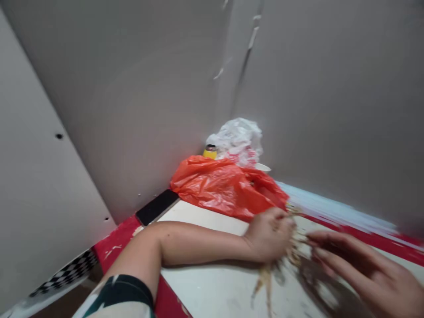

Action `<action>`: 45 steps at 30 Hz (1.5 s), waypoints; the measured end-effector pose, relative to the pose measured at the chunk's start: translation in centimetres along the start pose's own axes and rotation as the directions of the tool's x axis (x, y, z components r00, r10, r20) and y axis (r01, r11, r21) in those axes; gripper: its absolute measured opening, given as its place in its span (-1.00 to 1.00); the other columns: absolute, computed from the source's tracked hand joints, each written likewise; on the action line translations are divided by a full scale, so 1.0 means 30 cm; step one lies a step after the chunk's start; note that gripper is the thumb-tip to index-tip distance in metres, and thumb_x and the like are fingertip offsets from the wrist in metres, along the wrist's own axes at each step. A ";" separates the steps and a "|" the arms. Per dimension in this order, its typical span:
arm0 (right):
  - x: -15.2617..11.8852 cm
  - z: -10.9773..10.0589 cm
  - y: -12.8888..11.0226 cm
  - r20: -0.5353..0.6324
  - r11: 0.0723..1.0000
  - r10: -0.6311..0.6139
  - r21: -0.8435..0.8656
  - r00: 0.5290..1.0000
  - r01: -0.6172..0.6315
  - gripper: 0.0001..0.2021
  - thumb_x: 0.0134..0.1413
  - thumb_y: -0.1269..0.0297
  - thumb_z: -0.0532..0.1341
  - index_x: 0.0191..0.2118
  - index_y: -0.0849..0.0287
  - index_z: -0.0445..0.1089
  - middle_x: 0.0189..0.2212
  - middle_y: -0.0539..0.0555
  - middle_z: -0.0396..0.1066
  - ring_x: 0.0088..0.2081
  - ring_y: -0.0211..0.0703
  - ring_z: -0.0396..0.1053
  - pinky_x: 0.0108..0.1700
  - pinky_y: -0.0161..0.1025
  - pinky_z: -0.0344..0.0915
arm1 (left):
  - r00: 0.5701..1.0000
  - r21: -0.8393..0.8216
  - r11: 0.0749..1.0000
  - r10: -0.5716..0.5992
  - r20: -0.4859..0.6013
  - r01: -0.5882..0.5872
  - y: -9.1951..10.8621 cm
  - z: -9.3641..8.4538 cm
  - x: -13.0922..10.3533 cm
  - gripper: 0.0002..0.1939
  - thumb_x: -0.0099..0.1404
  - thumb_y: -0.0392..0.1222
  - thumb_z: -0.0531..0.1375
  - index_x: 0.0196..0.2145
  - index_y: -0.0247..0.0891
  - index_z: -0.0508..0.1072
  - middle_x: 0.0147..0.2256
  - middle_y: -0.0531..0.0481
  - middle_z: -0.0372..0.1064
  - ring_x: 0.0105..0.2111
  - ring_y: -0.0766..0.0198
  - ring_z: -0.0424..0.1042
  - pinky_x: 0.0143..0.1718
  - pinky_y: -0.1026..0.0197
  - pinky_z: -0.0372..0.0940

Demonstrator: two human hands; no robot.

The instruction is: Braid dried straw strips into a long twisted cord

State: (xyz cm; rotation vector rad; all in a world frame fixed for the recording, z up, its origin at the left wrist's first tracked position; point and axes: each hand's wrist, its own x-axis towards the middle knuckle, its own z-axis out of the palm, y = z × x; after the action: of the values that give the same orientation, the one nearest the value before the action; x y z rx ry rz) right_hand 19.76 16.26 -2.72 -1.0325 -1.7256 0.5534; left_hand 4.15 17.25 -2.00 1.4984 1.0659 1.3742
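My left hand (pixel 271 235) is closed around a bunch of pale brown, stringy, root-like pieces (pixel 264 282). Some ends hang below the fist, and others stick out toward the right; blur hides their exact kind. Just right of the bunch is my right hand (pixel 367 269), its thumb and fingers curled in close to the protruding strands. Whatever its fingertips pinch is too smeared to make out. Both hands are over the white tabletop (pixel 205 282), which carries small brown crumbs and a shadow under the right hand.
A crumpled orange plastic bag (pixel 218 185) lies behind my left hand. Beyond it are a white plastic bag (pixel 241 137) and a yellow container with a dark top (pixel 210 152). A black phone (pixel 157 207) rests at the table's red edge (pixel 114 243). Grey walls (pixel 331 110) enclose the corner.
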 end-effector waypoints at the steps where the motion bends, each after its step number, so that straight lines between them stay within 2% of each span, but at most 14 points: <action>1: 0.006 -0.016 -0.050 0.041 0.998 0.051 -0.029 0.998 -0.050 -0.81 -0.15 0.17 0.27 -0.31 0.03 0.44 -0.47 0.10 0.49 -0.52 -0.14 0.42 -0.54 -0.30 0.34 | 1.000 -0.043 0.999 0.018 0.015 -0.018 0.009 0.002 -0.003 -0.87 0.21 -0.22 0.02 -0.46 -0.26 0.29 -0.54 0.11 0.18 -0.50 0.39 0.20 -0.41 0.34 0.19; 4: 0.020 -0.027 -0.155 0.212 0.988 0.150 -0.072 0.966 -0.138 -0.72 -0.02 0.23 0.16 -0.15 0.13 0.38 -0.47 0.06 0.46 -0.56 -0.20 0.36 -0.52 -0.29 0.31 | 0.999 -0.132 0.991 0.030 0.029 -0.025 0.028 0.007 -0.001 -0.87 0.22 -0.19 0.02 -0.44 -0.26 0.28 -0.53 0.11 0.18 -0.48 0.38 0.21 -0.40 0.34 0.17; 7: 0.031 -0.021 -0.160 0.281 0.994 0.099 -0.074 0.955 -0.082 -0.82 0.03 0.33 0.12 -0.23 0.17 0.38 -0.34 0.08 0.47 -0.47 -0.24 0.36 -0.40 -0.30 0.30 | 0.998 -0.161 0.987 0.031 0.063 -0.021 0.032 0.007 0.017 -0.82 0.22 -0.11 0.08 -0.45 -0.27 0.29 -0.52 0.10 0.20 -0.49 0.38 0.22 -0.42 0.34 0.16; 10: 0.034 -0.034 -0.141 0.265 0.990 0.016 -0.136 0.964 0.021 -0.89 0.04 0.40 0.12 -0.37 0.17 0.40 -0.41 0.05 0.45 -0.40 -0.24 0.34 -0.32 -0.31 0.25 | 0.994 -0.201 0.979 -0.022 0.104 0.043 0.046 0.004 0.026 -0.75 0.20 0.00 0.11 -0.43 -0.26 0.27 -0.60 0.16 0.15 -0.60 0.42 0.14 -0.55 0.36 0.08; 13: 0.035 -0.052 -0.147 0.259 0.963 -0.026 -0.254 0.966 0.094 -0.88 0.03 0.44 0.12 -0.42 0.18 0.40 -0.46 0.03 0.42 -0.42 -0.25 0.30 -0.32 -0.32 0.19 | 0.991 -0.230 0.970 -0.052 0.124 0.079 0.067 0.004 0.019 -0.71 0.17 0.05 0.13 -0.42 -0.26 0.27 -0.63 0.18 0.14 -0.64 0.43 0.13 -0.58 0.37 0.07; 19: 0.036 -0.064 -0.166 0.205 0.937 -0.010 -0.339 0.979 0.080 -0.84 -0.03 0.48 0.10 -0.44 0.21 0.42 -0.56 0.01 0.39 -0.53 -0.29 0.19 -0.43 -0.34 0.09 | 0.996 -0.197 0.980 0.001 0.088 0.017 0.072 0.011 0.005 -0.73 0.18 0.02 0.15 -0.41 -0.28 0.30 -0.59 0.15 0.18 -0.60 0.44 0.15 -0.55 0.38 0.08; 23: 0.041 -0.078 -0.171 0.246 0.972 0.008 -0.230 0.969 0.050 -0.79 0.00 0.44 0.10 -0.31 0.20 0.50 -0.51 0.01 0.45 -0.52 -0.30 0.25 -0.44 -0.38 0.14 | 0.995 -0.201 0.979 -0.003 0.104 0.024 0.083 -0.011 0.032 -0.72 0.19 0.02 0.14 -0.44 -0.27 0.27 -0.62 0.18 0.13 -0.62 0.46 0.11 -0.57 0.40 0.05; 26: 0.043 -0.086 -0.176 0.304 0.995 0.001 -0.093 0.953 0.028 -0.81 0.02 0.34 0.14 -0.37 0.22 0.52 -0.48 0.03 0.47 -0.46 -0.27 0.31 -0.41 -0.38 0.17 | 0.988 -0.203 0.978 -0.022 0.156 0.054 0.105 -0.035 0.061 -0.70 0.20 0.04 0.12 -0.46 -0.26 0.24 -0.64 0.19 0.14 -0.66 0.47 0.10 -0.59 0.39 0.06; 30: 0.040 -0.082 -0.180 0.326 0.995 0.011 -0.097 0.945 0.021 -0.84 -0.03 0.36 0.18 -0.47 0.24 0.51 -0.58 -0.01 0.40 -0.51 -0.30 0.25 -0.46 -0.39 0.13 | 0.969 -0.182 0.980 -0.036 0.244 0.083 0.127 -0.041 0.068 -0.67 0.17 0.09 0.12 -0.43 -0.26 0.25 -0.63 0.16 0.20 -0.67 0.44 0.15 -0.60 0.37 0.08; 35: 0.038 -0.081 -0.189 0.290 0.995 0.015 -0.095 0.957 0.013 -0.83 -0.05 0.40 0.15 -0.53 0.25 0.47 -0.60 -0.03 0.37 -0.53 -0.32 0.21 -0.49 -0.40 0.07 | 0.945 -0.134 0.990 0.011 0.326 0.035 0.150 -0.010 0.029 -0.70 0.21 0.07 0.10 -0.40 -0.25 0.23 -0.65 0.21 0.13 -0.68 0.47 0.06 -0.62 0.39 0.01; 37: 0.039 -0.083 -0.197 0.277 0.996 0.020 -0.094 0.961 0.006 -0.82 -0.05 0.41 0.14 -0.55 0.25 0.44 -0.62 -0.04 0.35 -0.55 -0.33 0.18 -0.50 -0.40 0.06 | 0.951 -0.110 0.994 0.046 0.305 -0.013 0.162 0.004 0.015 -0.71 0.23 0.05 0.07 -0.40 -0.25 0.23 -0.64 0.21 0.10 -0.67 0.47 0.04 -0.62 0.39 -0.01; 41: 0.045 -0.082 -0.212 0.254 0.996 0.032 -0.094 0.967 -0.008 -0.81 -0.05 0.39 0.11 -0.59 0.25 0.37 -0.66 -0.05 0.28 -0.58 -0.33 0.14 -0.51 -0.40 0.05 | 0.975 -0.079 0.989 0.141 0.171 -0.129 0.180 0.028 0.000 -0.72 0.25 0.01 0.05 -0.45 -0.26 0.23 -0.59 0.17 0.07 -0.58 0.44 0.07 -0.53 0.37 0.05; 45: 0.050 -0.080 -0.212 0.233 0.996 0.028 -0.088 0.972 -0.008 -0.81 -0.06 0.39 0.10 -0.62 0.23 0.30 -0.67 -0.06 0.24 -0.57 -0.32 0.13 -0.50 -0.39 0.06 | 0.983 -0.048 0.983 0.181 0.041 -0.179 0.178 0.037 -0.005 -0.73 0.28 0.00 0.02 -0.47 -0.24 0.21 -0.54 0.14 0.08 -0.52 0.40 0.09 -0.46 0.36 0.09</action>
State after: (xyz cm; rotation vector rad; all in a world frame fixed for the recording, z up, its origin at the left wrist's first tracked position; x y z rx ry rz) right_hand 19.34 13.90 3.81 -1.0789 -1.9641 0.6372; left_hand 5.55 15.45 2.97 1.6173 0.8833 1.4705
